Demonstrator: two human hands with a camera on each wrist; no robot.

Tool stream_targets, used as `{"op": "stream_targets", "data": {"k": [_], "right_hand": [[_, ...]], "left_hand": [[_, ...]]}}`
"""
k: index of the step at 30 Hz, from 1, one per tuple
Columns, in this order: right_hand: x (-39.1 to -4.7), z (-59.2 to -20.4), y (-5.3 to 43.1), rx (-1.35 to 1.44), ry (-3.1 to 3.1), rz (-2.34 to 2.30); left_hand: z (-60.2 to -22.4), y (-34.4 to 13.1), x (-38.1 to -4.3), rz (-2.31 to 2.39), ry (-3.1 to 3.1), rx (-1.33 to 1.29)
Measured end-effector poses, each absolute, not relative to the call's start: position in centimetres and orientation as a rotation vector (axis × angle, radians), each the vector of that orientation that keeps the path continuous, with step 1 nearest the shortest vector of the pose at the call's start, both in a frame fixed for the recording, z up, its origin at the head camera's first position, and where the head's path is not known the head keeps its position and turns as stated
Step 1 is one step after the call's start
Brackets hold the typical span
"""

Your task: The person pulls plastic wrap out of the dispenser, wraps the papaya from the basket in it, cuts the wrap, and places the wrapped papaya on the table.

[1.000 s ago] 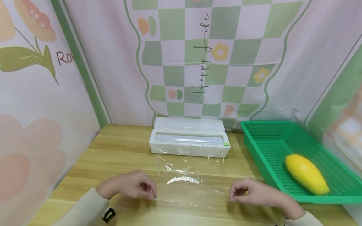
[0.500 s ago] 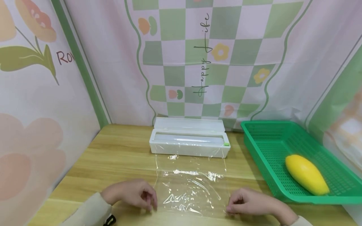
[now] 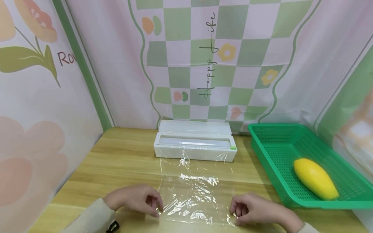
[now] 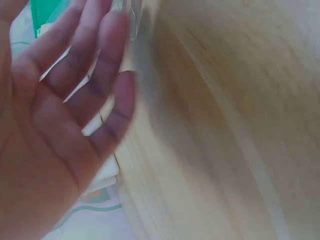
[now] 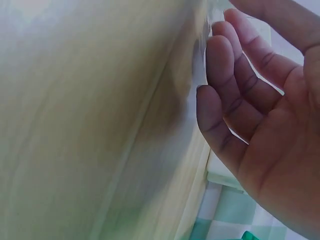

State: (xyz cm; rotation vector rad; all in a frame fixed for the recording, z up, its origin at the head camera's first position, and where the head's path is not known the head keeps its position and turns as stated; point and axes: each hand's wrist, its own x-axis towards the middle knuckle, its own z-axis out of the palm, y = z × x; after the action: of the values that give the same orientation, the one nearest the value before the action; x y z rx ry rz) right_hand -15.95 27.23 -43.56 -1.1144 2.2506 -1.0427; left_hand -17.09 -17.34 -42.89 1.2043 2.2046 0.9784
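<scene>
A thin sheet of clear cling film [image 3: 192,191] stretches forward from a white cling film dispenser [image 3: 193,153], close over the table. My left hand [image 3: 140,200] pinches the near left corner of the film between thumb and fingers. At the near right corner is my right hand [image 3: 256,208], its thumb and fingertips parted around the crinkled edge. In the left wrist view the other fingers [image 4: 112,55] hang loosely curved, with shiny film beside their tips. The right wrist view shows relaxed fingers [image 5: 220,60] low over the wood, film right at the tips.
The dispenser's lid [image 3: 195,127] stands raised at its back, and a small green piece [image 3: 233,148] sits on its right end. A green plastic basket [image 3: 271,171] with a yellow mango-like fruit [image 3: 316,179] is to the right. Printed cloth [image 3: 201,64] closes off the wooden table's back [image 3: 125,152].
Both hands have drawn the film nearer to me and lower, so more of it lies out from the dispenser. The right thumb has now moved apart from its fingers.
</scene>
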Motion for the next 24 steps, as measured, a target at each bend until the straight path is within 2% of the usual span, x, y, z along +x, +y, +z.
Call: {"op": "stream_targets", "data": {"k": [4, 10, 18, 24], "right_hand": [[-15.9, -43.5, 27.1, -1.128, 2.272, -1.034], [-15.9, -43.5, 27.1, -1.18, 2.298, -1.028], [-16.1, -42.8, 27.2, -1.161, 2.295, -1.041], [-16.9, -40.6, 28.0, -1.238, 2.435, -0.986]], "left_hand": [[-43.5, -16.8, -17.7, 0.905, 2.49, 1.288], [-43.9, -17.0, -17.8, 0.642, 2.774, 1.121], [-44.5, -18.2, -18.0, 0.616, 2.786, 1.08], [-44.6, -18.4, -18.0, 0.592, 2.726, 1.099]]}}
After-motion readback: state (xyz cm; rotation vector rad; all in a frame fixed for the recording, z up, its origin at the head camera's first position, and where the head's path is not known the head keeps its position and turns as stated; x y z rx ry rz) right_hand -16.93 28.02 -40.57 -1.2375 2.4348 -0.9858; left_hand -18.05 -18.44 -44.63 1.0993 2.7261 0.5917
